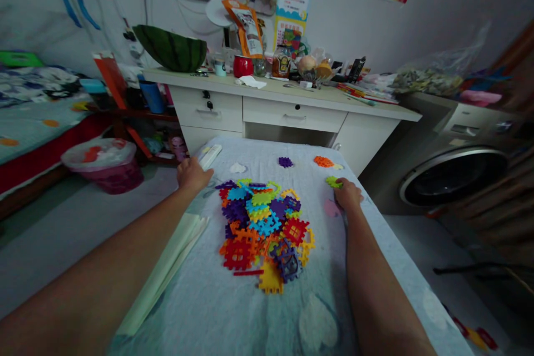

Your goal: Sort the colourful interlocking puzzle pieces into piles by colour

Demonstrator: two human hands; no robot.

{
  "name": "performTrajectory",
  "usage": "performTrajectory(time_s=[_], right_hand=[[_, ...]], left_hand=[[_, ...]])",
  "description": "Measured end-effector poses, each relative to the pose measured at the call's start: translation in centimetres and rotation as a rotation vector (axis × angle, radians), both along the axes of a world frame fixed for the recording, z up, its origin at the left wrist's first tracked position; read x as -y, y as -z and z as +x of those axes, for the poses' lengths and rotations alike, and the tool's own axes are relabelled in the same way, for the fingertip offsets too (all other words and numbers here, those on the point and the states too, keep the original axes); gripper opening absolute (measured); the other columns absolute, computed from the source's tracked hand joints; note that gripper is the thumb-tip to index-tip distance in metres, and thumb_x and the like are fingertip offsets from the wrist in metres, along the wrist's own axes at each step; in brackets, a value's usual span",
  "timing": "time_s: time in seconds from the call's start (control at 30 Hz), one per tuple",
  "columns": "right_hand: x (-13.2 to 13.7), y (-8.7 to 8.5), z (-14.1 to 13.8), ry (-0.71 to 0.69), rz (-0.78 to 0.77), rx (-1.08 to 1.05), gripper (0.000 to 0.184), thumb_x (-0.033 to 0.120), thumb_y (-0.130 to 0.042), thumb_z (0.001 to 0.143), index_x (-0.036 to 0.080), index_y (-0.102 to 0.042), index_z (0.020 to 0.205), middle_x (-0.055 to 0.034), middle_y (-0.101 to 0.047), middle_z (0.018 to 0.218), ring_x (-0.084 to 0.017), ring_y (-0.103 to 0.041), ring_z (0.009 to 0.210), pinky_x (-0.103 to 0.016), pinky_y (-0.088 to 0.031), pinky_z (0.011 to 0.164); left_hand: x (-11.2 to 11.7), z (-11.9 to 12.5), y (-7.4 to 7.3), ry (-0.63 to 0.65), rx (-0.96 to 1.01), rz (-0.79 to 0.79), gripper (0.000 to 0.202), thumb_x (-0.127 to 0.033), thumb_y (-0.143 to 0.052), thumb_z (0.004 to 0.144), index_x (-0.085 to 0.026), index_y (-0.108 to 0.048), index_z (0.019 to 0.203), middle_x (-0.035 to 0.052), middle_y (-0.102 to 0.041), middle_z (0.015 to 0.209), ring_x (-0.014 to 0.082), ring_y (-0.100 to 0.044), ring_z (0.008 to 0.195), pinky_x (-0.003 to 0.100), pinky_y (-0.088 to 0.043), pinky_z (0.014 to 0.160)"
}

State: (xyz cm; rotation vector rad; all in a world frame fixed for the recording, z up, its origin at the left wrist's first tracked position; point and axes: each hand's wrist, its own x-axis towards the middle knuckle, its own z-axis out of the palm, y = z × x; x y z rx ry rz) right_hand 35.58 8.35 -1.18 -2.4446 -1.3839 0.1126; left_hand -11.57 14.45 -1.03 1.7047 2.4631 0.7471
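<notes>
A heap of colourful interlocking plastic building pieces (262, 208) lies on the cloth-covered table (233, 311). At the table's right side my right hand (349, 194) pinches a yellow-green building piece (333, 181) low over the cloth. An orange piece (322, 161) and a purple piece (285, 162) lie apart from the heap, farther back. My left hand (194, 175) rests at the table's left edge, thumb spread from the fingers, beside a white folded strip (211, 156). Whether it touches that strip is unclear.
Behind the table stands a white desk (221, 103) holding a watermelon piece (173, 49), a red cup (242, 66) and jars. A washing machine (454, 150) is at the right. A pink lined bin (112, 169) stands on the left floor. A pale folded cloth (167, 267) lies along the left edge.
</notes>
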Motion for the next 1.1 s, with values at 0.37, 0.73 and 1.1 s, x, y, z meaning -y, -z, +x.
performTrajectory(time_s=[0.37,0.73,1.1], right_hand=[[-0.9,0.1,-2.0,-0.215,0.409,-0.005,0.043,0.025,-0.058,0.081,0.019,-0.059,0.123,-0.0160,-0.052,0.134,-0.035,-0.044,0.126,-0.054,-0.034,0.104],[-1.5,3.1,-6.1,-0.667,0.361,-0.066,0.036,0.024,-0.057,0.081,0.016,-0.063,0.115,-0.0159,-0.058,0.126,-0.029,-0.050,0.122,-0.047,-0.035,0.107],[-0.9,2.6,-6.3,-0.647,0.216,-0.060,0.034,0.025,-0.059,0.082,0.018,-0.064,0.115,-0.0126,-0.061,0.124,-0.025,-0.053,0.118,-0.041,-0.038,0.103]], left_hand=[[-1.0,0.1,-0.6,0.022,-0.040,-0.116,0.063,-0.052,-0.063,0.078,-0.015,-0.053,0.127,0.0218,-0.060,0.128,0.0404,-0.056,0.118,0.048,-0.049,0.091],[-2.6,-0.1,-1.4,-0.001,0.679,0.000,0.052,-0.018,-0.071,0.068,-0.018,-0.055,0.117,0.0174,-0.062,0.121,0.0367,-0.058,0.118,0.044,-0.052,0.085],[3.3,1.4,-2.7,0.447,1.515,-0.206,0.041,-0.005,-0.062,0.065,-0.020,-0.060,0.104,0.0058,-0.071,0.091,0.0210,-0.071,0.084,0.039,-0.060,0.079]])
